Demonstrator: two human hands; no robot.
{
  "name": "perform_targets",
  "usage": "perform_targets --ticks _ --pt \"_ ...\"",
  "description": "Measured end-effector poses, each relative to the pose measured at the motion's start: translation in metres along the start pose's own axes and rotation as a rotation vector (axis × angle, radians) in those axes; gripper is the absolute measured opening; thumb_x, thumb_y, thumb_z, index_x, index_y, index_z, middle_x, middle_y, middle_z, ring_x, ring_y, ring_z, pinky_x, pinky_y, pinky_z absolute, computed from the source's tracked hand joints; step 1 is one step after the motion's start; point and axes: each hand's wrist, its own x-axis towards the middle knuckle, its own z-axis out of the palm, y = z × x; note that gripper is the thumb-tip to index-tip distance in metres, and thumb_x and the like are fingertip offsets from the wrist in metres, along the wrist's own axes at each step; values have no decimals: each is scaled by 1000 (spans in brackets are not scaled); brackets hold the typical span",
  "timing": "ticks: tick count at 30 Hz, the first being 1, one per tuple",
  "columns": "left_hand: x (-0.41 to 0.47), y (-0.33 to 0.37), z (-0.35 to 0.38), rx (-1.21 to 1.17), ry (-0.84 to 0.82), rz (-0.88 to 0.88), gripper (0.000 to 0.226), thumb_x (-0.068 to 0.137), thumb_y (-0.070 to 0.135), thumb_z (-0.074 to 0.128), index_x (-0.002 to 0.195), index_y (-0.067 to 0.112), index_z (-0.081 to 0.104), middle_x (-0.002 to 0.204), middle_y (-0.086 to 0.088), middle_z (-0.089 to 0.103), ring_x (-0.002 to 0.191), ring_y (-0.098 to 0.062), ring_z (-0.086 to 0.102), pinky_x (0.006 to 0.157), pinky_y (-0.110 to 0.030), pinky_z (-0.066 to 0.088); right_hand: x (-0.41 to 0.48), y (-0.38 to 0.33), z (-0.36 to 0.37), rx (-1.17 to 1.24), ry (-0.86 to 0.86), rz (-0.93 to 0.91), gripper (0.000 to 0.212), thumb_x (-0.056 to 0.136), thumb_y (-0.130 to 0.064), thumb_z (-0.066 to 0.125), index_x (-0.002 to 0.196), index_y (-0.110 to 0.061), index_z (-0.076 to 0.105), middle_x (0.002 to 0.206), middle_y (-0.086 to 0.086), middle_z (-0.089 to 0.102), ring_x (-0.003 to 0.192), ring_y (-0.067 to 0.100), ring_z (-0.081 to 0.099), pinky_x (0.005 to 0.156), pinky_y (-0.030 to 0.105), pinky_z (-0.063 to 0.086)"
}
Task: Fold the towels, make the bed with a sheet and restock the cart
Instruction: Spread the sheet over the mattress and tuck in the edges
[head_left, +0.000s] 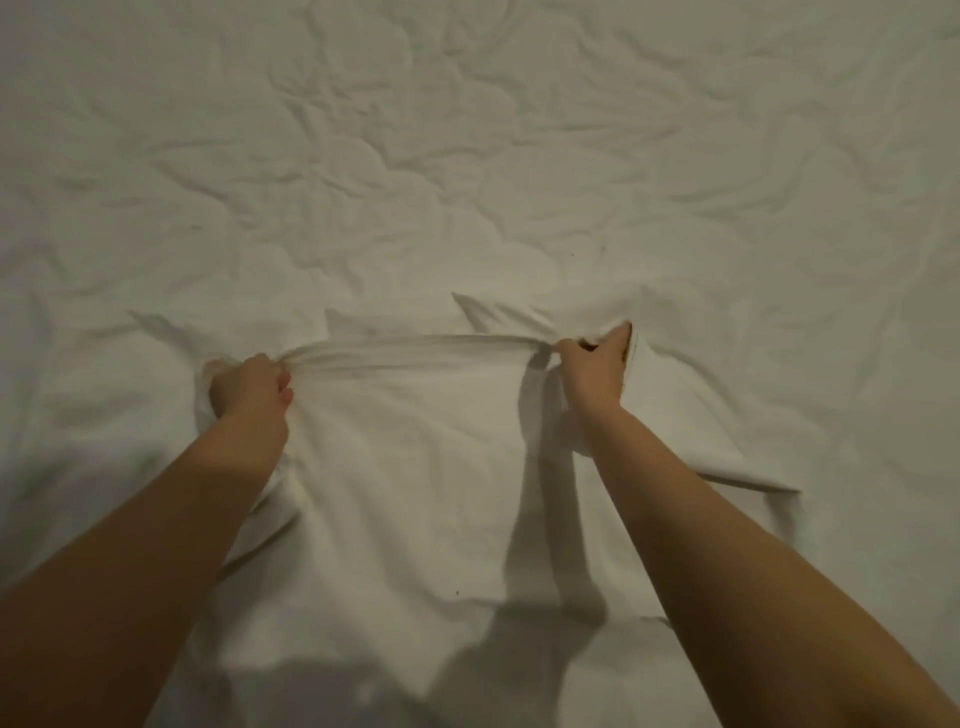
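Note:
A white towel lies spread on the bed in front of me, its far edge gathered into a taut band between my hands. My left hand grips the left end of that edge, fingers curled round the bunched cloth. At the right end, my right hand grips the same edge, with a loose flap of the towel hanging under the wrist. Both forearms reach in from the bottom of the view. The near part of the towel runs out of view at the bottom.
A wrinkled white quilted bed cover fills the whole view around and beyond the towel. Shadows of my arms fall on the towel near the bottom edge.

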Motion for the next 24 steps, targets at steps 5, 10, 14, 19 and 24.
perform_targets --ticks 5,10,14,19,24 --pt "-25 -42 4 696 -99 502 65 88 18 55 145 7 25 140 -22 40 125 -32 44 108 -42 35 -32 19 -11 -340 -124 -310 72 89 -18 54 151 -11 18 145 13 37 130 25 41 106 32 37" --pt "-60 -50 29 1100 -279 955 65 89 18 58 147 13 29 146 -21 29 133 -35 31 111 -40 27 -64 56 -54 -663 -78 -675 61 78 -7 66 136 -10 48 128 11 54 115 28 51 99 38 39" --pt "-70 -48 61 1349 -378 1119 63 94 32 52 149 19 24 154 -12 22 141 -29 22 112 -44 21 -59 100 -80 -835 25 -765 50 79 -22 60 128 -17 51 121 7 57 114 25 48 102 49 34" --pt "-70 -44 92 1584 -418 1179 62 90 49 52 143 24 33 135 -9 45 127 -29 39 105 -46 26 -36 105 -93 -827 128 -720 56 75 -27 38 129 -15 48 121 9 60 114 21 43 102 42 21" --pt "-69 -30 104 1550 -581 1112 50 84 42 64 128 23 51 118 -11 52 114 -31 48 93 -41 36 -12 88 -120 -617 133 -812 40 80 -15 45 112 -8 67 107 10 68 99 22 57 93 31 37"
